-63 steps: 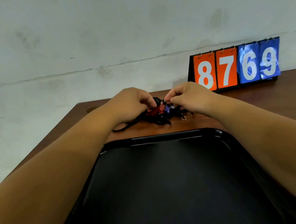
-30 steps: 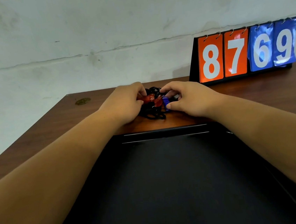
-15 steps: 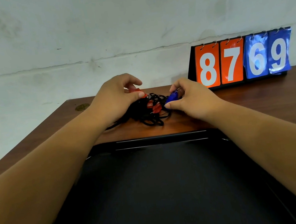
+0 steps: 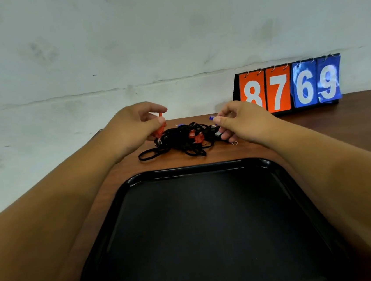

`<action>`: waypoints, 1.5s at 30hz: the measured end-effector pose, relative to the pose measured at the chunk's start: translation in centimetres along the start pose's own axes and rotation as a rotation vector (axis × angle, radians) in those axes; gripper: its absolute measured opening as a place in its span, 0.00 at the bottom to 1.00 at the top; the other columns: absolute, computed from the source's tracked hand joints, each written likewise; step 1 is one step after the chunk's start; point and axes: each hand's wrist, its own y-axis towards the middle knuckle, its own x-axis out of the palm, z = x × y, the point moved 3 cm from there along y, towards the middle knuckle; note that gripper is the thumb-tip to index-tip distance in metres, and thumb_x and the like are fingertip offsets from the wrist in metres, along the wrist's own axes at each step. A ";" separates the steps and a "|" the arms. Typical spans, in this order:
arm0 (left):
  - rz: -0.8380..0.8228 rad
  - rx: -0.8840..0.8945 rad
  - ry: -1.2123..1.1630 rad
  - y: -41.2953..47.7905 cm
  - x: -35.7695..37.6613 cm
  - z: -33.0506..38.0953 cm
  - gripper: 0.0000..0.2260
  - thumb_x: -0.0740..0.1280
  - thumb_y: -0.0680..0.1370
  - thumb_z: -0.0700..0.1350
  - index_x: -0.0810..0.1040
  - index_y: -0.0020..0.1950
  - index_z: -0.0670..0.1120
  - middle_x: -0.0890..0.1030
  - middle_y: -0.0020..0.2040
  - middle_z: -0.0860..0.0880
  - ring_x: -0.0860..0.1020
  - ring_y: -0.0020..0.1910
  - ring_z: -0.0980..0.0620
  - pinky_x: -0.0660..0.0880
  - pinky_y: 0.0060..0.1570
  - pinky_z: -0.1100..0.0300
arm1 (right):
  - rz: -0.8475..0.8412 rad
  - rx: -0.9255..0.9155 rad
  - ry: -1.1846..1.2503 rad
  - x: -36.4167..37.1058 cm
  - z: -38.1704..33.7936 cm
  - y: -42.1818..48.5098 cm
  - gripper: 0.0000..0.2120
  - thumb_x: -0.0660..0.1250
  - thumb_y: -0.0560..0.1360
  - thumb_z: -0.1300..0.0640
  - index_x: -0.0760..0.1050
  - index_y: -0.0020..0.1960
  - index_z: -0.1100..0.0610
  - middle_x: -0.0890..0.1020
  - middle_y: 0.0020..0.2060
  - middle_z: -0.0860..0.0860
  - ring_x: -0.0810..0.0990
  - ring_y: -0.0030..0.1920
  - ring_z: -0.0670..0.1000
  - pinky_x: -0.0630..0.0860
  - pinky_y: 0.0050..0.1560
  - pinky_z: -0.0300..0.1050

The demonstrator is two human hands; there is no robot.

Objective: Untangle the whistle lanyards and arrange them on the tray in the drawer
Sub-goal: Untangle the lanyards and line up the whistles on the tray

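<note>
A tangle of black lanyards (image 4: 180, 142) with several red and blue whistles lies on the brown table just beyond the black tray (image 4: 196, 169). My left hand (image 4: 133, 128) pinches a red whistle (image 4: 159, 129) at the tangle's left side, lifted a little. My right hand (image 4: 242, 121) pinches a blue whistle (image 4: 212, 117) at the tangle's right side. Two more red whistles (image 4: 195, 135) sit in the middle of the knot. The tray holds nothing.
A flip scoreboard (image 4: 288, 86) reading 8 7 6 9 stands against the wall at the back right. The table's left edge (image 4: 88, 141) runs close to my left forearm. A small metal ring (image 4: 234, 143) lies under my right hand.
My hands have drawn apart, each lifting its whistle out from the tangle. The lanyard knot has loosened and spread on the table. The camera tilted.
</note>
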 end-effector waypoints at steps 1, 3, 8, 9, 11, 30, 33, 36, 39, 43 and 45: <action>-0.001 -0.014 -0.016 -0.9 -0.5 0.0 0.11 0.71 0.84 0.47 0.85 0.66 0.57 0.88 0.50 0.53 0.87 0.45 0.55 0.84 0.55 0.57 | -0.013 0.000 -0.001 0.1 -0.5 -0.6 0.08 0.70 0.85 0.50 0.78 0.60 0.53 0.88 0.47 0.52 0.90 0.43 0.49 0.87 0.48 0.48; -0.003 -0.050 -0.068 -2.5 -1.3 0.3 0.11 0.71 0.84 0.45 0.86 0.65 0.56 0.88 0.52 0.50 0.87 0.43 0.54 0.84 0.54 0.58 | -0.048 -0.009 -0.027 0.4 -1.6 -2.1 0.05 0.68 0.85 0.51 0.77 0.57 0.52 0.89 0.46 0.52 0.90 0.42 0.48 0.88 0.50 0.50; -0.033 -0.168 -0.187 -6.3 -2.8 2.0 0.18 0.68 0.84 0.34 0.84 0.69 0.54 0.84 0.58 0.44 0.85 0.53 0.48 0.83 0.56 0.56 | -0.063 -0.057 -0.188 0.6 -4.6 -6.2 0.09 0.67 0.86 0.51 0.76 0.47 0.46 0.88 0.47 0.51 0.88 0.47 0.49 0.84 0.57 0.51; -0.049 -0.166 -0.196 -7.1 -3.1 2.5 0.19 0.69 0.84 0.34 0.84 0.69 0.54 0.84 0.58 0.42 0.85 0.56 0.46 0.83 0.57 0.54 | -0.061 -0.058 -0.205 0.5 -5.1 -7.0 0.08 0.67 0.86 0.50 0.76 0.47 0.47 0.87 0.48 0.51 0.87 0.47 0.49 0.83 0.54 0.48; -0.054 -0.161 -0.204 -8.6 -3.8 3.3 0.20 0.70 0.83 0.33 0.85 0.67 0.55 0.83 0.59 0.41 0.84 0.58 0.44 0.84 0.61 0.50 | -0.057 -0.063 -0.229 0.5 -6.0 -8.6 0.05 0.67 0.86 0.48 0.77 0.54 0.48 0.85 0.53 0.50 0.83 0.50 0.48 0.80 0.51 0.43; -0.053 -0.269 -0.182 -16.2 -4.2 -0.9 0.17 0.72 0.81 0.34 0.84 0.65 0.51 0.83 0.54 0.47 0.86 0.50 0.50 0.85 0.56 0.55 | -0.191 0.041 0.025 9.4 -9.9 -13.0 0.08 0.73 0.82 0.56 0.83 0.60 0.56 0.88 0.46 0.54 0.90 0.46 0.51 0.88 0.51 0.48; -0.041 -0.257 -0.072 -16.0 -3.3 -1.7 0.17 0.74 0.81 0.38 0.84 0.67 0.52 0.83 0.54 0.53 0.83 0.52 0.55 0.81 0.58 0.59 | -0.190 0.107 0.022 11.5 -9.9 -12.1 0.07 0.73 0.82 0.56 0.83 0.58 0.58 0.88 0.45 0.55 0.90 0.45 0.51 0.88 0.49 0.47; -0.009 -0.264 0.026 -15.4 -2.9 -2.7 0.15 0.73 0.82 0.42 0.84 0.68 0.52 0.83 0.57 0.54 0.80 0.59 0.54 0.74 0.66 0.55 | -0.192 0.142 0.002 12.9 -10.1 -11.2 0.07 0.74 0.82 0.56 0.83 0.56 0.59 0.88 0.45 0.56 0.89 0.43 0.51 0.87 0.44 0.44; -0.020 -0.290 0.068 -14.7 -2.3 -4.4 0.14 0.73 0.83 0.44 0.85 0.68 0.53 0.85 0.58 0.52 0.81 0.59 0.52 0.74 0.68 0.53 | -0.196 0.151 -0.026 13.8 -10.0 -10.5 0.05 0.73 0.82 0.56 0.83 0.54 0.58 0.88 0.46 0.56 0.87 0.41 0.51 0.86 0.43 0.44; 0.017 -0.262 0.034 -14.1 -1.7 -6.1 0.14 0.72 0.83 0.48 0.85 0.69 0.55 0.84 0.66 0.55 0.79 0.63 0.55 0.70 0.69 0.57 | -0.156 0.133 -0.091 14.7 -9.3 -9.8 0.09 0.73 0.82 0.51 0.85 0.51 0.57 0.88 0.44 0.55 0.83 0.38 0.51 0.83 0.48 0.48; 0.052 -0.251 0.026 -14.0 -1.4 -6.4 0.14 0.71 0.84 0.49 0.85 0.69 0.55 0.84 0.67 0.55 0.78 0.62 0.58 0.69 0.66 0.59 | -0.129 0.120 -0.099 15.1 -9.1 -9.6 0.11 0.74 0.82 0.49 0.85 0.48 0.57 0.88 0.43 0.55 0.83 0.38 0.53 0.83 0.52 0.52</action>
